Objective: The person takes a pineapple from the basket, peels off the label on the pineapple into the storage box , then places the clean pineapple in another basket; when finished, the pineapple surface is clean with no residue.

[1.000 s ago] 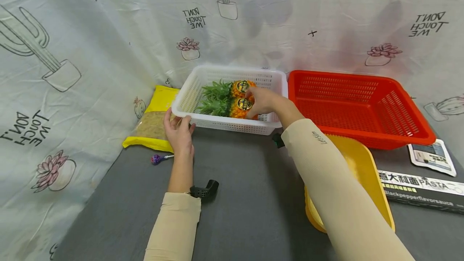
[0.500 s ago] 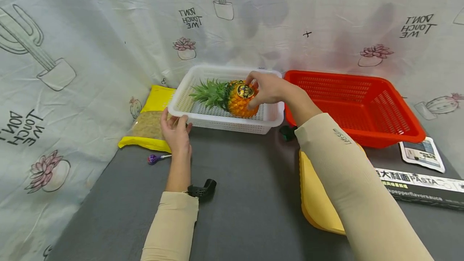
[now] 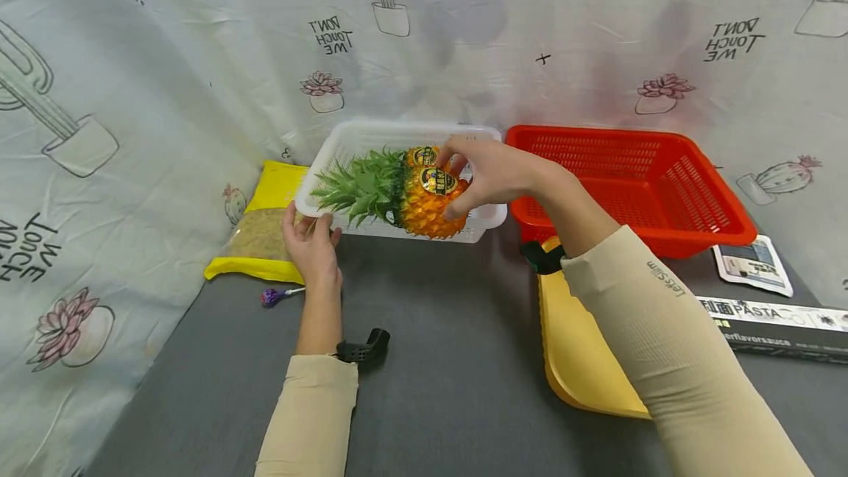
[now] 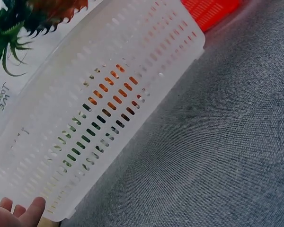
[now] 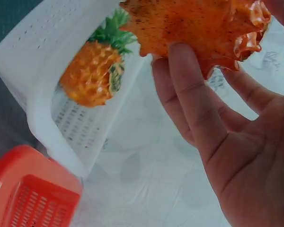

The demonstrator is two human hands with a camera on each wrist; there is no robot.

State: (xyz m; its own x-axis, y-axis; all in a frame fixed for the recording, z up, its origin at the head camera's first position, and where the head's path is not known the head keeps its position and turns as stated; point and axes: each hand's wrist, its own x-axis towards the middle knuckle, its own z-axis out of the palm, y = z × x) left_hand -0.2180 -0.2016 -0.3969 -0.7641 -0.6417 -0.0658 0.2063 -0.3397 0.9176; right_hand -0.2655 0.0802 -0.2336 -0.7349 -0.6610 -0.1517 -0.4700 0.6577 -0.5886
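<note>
My right hand (image 3: 500, 171) grips an orange pineapple (image 3: 427, 205) by its bottom end, lifted over the white basket (image 3: 486, 223). Its green leaves point left and a round dark label faces up. In the right wrist view the fingers (image 5: 194, 90) press against its shiny, bumpy skin. A second pineapple (image 5: 87, 75) lies inside the basket, mostly hidden behind the held one in the head view. My left hand (image 3: 313, 249) holds the basket's front left corner, with its fingertips (image 4: 35, 208) against the slotted wall.
A red basket (image 3: 662, 219) stands right of the white one, a yellow tray (image 3: 583, 359) in front of it. At right lie a pasta box (image 3: 788, 326) and a flat pack (image 3: 755, 267). A yellow bag (image 3: 261, 234) and a lollipop (image 3: 270, 297) are at left.
The right hand has raised one pineapple out of the white basket and brought it toward me, its leaves now over the front rim. The left hand stays at the corner.
</note>
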